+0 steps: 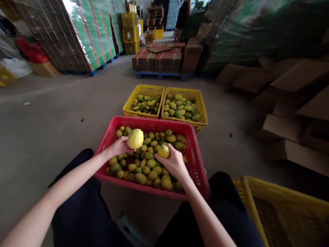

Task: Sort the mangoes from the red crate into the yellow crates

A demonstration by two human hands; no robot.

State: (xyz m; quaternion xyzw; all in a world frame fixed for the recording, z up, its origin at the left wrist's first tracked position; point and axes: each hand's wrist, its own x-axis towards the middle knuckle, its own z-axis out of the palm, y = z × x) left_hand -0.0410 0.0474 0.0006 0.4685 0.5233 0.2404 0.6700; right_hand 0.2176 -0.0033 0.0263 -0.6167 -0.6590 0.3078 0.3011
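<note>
My left hand (120,145) holds up a pale yellow, faintly ribbed fruit (135,138) over the left part of a red plastic crate (200,175). To its right, my right hand (174,159) grips a smaller yellow fruit (163,152) between thumb and fingers, with one end of the fruit facing up. Many oval green and yellow fruits (152,175) lie loose in the red crate below both hands. I cannot tell for certain what kind of fruit they are. The crate sits between my knees.
Two yellow crates of similar fruit, left (125,109) and right (204,113), stand just beyond the red one. Another yellow crate (248,192) is at my right. Cardboard boxes (285,127) lie further right. Cartons (167,61) on a blue pallet (160,74) and wrapped stacks stand behind.
</note>
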